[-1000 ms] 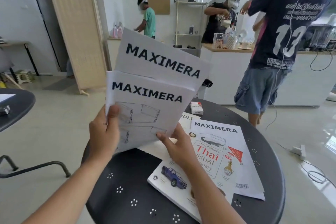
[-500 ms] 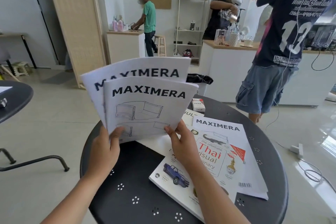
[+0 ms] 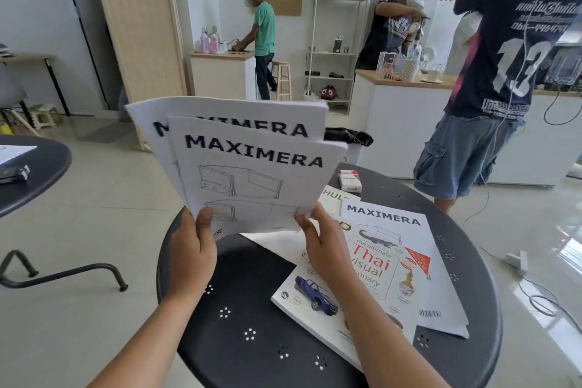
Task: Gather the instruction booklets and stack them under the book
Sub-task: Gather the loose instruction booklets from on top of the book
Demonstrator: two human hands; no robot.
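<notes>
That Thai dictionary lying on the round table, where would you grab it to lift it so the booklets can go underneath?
Probably by its near left corner, coming from the person's side. The Thai visual dictionary lies flat, tilted, and that corner sits on bare black table with nothing against it. Its far right part overlaps the MAXIMERA booklet, so a grip there might drag the booklet along.

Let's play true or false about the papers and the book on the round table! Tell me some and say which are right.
1. Both hands hold MAXIMERA booklets up off the table. True: left hand, right hand.
2. The Thai book is closed. True.
3. The black table is square. False: round.
4. Another MAXIMERA booklet lies on top of the book. False: it lies under it.
5. A small red-and-white box sits on the table. True.
</notes>
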